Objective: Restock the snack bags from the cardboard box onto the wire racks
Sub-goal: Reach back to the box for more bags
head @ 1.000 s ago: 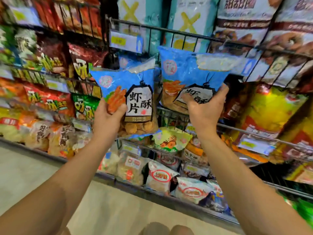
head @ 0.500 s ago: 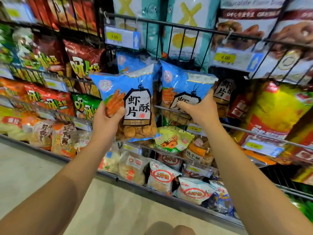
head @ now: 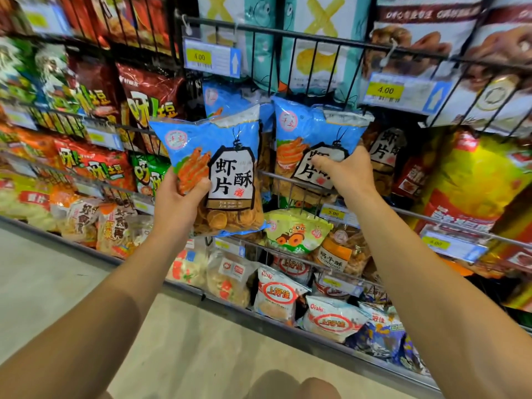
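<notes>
Head view: the right hand (head: 344, 171) is gripping a blue prawn-cracker bag (head: 313, 139), seating it behind the wire rack's front rail (head: 290, 180), while the left hand (head: 178, 203) is clutching a second bag (head: 221, 174) just left, near the rack. Sliding it upright behind the rail should keep it from tipping.

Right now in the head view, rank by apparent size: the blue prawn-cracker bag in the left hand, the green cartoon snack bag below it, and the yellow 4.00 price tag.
1. Blue prawn-cracker bag gripped by the left hand; nearness to the camera inflates it.
2. Green cartoon snack bag.
3. Yellow 4.00 price tag, clearly smallest.
</notes>
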